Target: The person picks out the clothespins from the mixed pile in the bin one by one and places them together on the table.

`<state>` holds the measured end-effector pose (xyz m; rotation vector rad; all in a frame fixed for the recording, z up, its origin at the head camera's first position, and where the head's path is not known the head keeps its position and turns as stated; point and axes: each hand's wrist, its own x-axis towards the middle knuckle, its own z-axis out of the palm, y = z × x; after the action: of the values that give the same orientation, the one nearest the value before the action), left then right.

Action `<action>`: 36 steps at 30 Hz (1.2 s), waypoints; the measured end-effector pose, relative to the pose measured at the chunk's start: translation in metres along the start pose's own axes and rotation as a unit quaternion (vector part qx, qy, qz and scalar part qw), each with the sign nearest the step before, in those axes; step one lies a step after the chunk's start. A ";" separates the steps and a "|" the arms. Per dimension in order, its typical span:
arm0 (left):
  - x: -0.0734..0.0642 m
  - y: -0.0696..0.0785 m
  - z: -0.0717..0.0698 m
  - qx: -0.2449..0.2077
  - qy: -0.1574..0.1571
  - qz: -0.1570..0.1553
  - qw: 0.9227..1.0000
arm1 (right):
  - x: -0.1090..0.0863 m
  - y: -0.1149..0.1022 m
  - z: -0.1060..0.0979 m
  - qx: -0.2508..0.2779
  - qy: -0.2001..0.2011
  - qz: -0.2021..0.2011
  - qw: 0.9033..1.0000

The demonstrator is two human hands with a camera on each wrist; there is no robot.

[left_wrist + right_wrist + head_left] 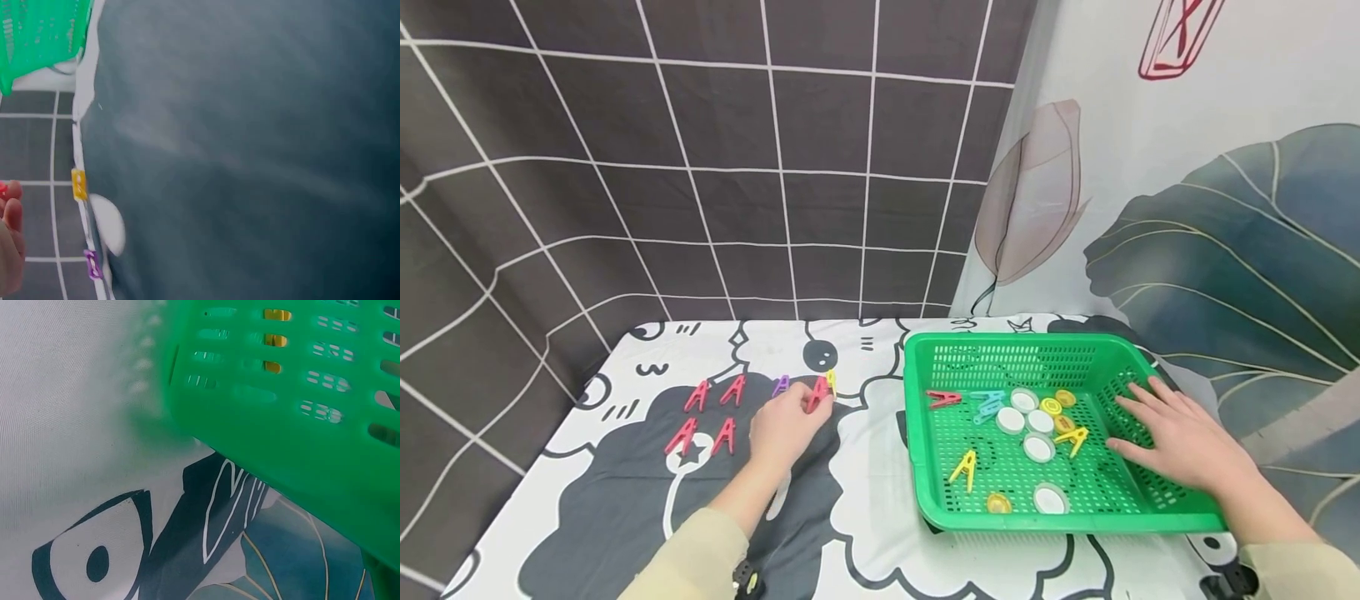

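Note:
My left hand [784, 427] pinches a red clothespin [817, 395] just above the cloth. Beside it a yellow clothespin [831, 382] and a purple clothespin [782, 385] are on the cloth, both partly hidden in the head view. Left of that hand lie several red clothespins [726, 435] in two rows. Over the right side of a green basket [1060, 523], my right hand [1187, 437] has its fingers spread and holds nothing. The left wrist view catches only the hand's edge [11, 250], with the yellow clip [79, 184] farther off.
Inside the basket are a red clothespin [943, 399], blue ones [988, 407], yellow ones [967, 470], and several white caps [1039, 447] and yellow caps [998, 503]. A dark gridded curtain [820, 200] hangs behind the table. The basket's wall [281, 450] fills much of the right wrist view.

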<state>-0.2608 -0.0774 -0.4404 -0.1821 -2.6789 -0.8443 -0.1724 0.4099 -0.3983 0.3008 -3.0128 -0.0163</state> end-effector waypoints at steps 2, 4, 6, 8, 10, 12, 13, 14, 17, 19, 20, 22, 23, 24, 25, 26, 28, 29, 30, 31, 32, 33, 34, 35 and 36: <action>0.000 -0.007 -0.002 0.025 -0.014 -0.020 0.999 | 0.000 0.000 0.000 0.002 0.000 0.001 1.000; 0.001 -0.014 -0.005 0.043 -0.029 -0.039 0.998 | 0.000 0.000 0.000 0.003 -0.001 0.002 1.000; 0.002 -0.020 -0.008 0.057 -0.039 -0.055 0.996 | 0.000 0.000 0.000 0.003 -0.002 0.003 1.000; 0.002 -0.026 -0.011 0.067 -0.045 -0.068 0.994 | 0.000 0.000 0.000 0.004 -0.004 0.004 1.000; 0.002 -0.032 -0.013 0.074 -0.047 -0.078 0.993 | 0.000 0.000 0.000 0.003 -0.004 0.005 1.000; 0.002 -0.036 -0.014 0.078 -0.047 -0.085 0.992 | 0.000 0.000 0.000 0.003 -0.003 0.003 1.000; 0.002 -0.038 -0.015 0.079 -0.048 -0.088 0.992 | 0.000 0.000 0.000 0.003 -0.002 0.002 1.000; 0.001 -0.040 -0.016 0.081 -0.048 -0.088 0.992 | 0.000 0.000 0.000 0.003 0.000 0.001 1.000; 0.000 -0.043 -0.019 0.085 -0.056 -0.086 0.991 | -0.001 0.000 0.000 0.002 0.003 -0.002 1.000; -0.001 -0.044 -0.021 0.091 -0.065 -0.088 0.990 | -0.001 0.001 0.000 0.001 0.006 -0.004 1.000; -0.002 -0.045 -0.021 0.095 -0.071 -0.088 0.989 | -0.002 0.001 0.000 0.001 0.007 -0.005 1.000; -0.003 -0.046 -0.021 0.107 -0.085 -0.090 0.986 | -0.002 0.001 0.000 0.000 0.008 -0.006 1.000; -0.003 -0.046 -0.021 0.114 -0.091 -0.090 0.985 | -0.002 0.001 0.000 0.000 0.007 -0.006 1.000; -0.003 -0.047 -0.021 0.122 -0.099 -0.089 0.984 | -0.002 0.001 0.000 0.000 0.008 -0.006 1.000; -0.003 -0.048 -0.021 0.129 -0.107 -0.086 0.982 | -0.002 0.001 0.000 -0.001 0.007 -0.006 1.000; -0.004 -0.048 -0.020 0.136 -0.112 -0.083 0.981 | -0.002 0.001 0.000 -0.001 0.006 -0.006 1.000; -0.004 -0.049 -0.019 0.145 -0.122 -0.078 0.979 | -0.002 0.002 0.001 -0.001 0.004 -0.005 1.000; -0.004 -0.050 -0.018 0.148 -0.125 -0.075 0.978 | -0.002 0.002 0.001 -0.001 0.003 -0.004 1.000; -0.004 -0.050 -0.017 0.150 -0.124 -0.071 0.978 | -0.002 0.002 0.001 -0.001 0.003 -0.004 1.000; -0.004 -0.050 -0.017 0.150 -0.124 -0.069 0.978 | -0.002 0.001 0.001 -0.002 0.003 -0.004 1.000; -0.005 -0.050 -0.016 0.151 -0.122 -0.068 0.979 | -0.002 0.001 0.001 -0.002 0.003 -0.004 1.000; -0.005 -0.051 -0.015 0.151 -0.121 -0.067 0.979 | -0.001 0.001 0.001 -0.002 0.003 -0.005 1.000; -0.005 -0.051 -0.015 0.149 -0.121 -0.066 0.979 | -0.001 0.001 0.001 -0.003 0.005 -0.006 1.000; -0.005 -0.052 -0.015 0.146 -0.121 -0.065 0.980 | -0.001 0.001 0.000 -0.003 0.006 -0.007 1.000; -0.005 -0.052 -0.014 0.143 -0.121 -0.065 0.980 | -0.001 0.001 0.000 -0.004 0.007 -0.008 1.000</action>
<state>-0.2632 -0.1284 -0.4590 -0.0437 -3.0301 -0.4878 -0.1715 0.4107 -0.3989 0.3226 -2.9965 -0.0272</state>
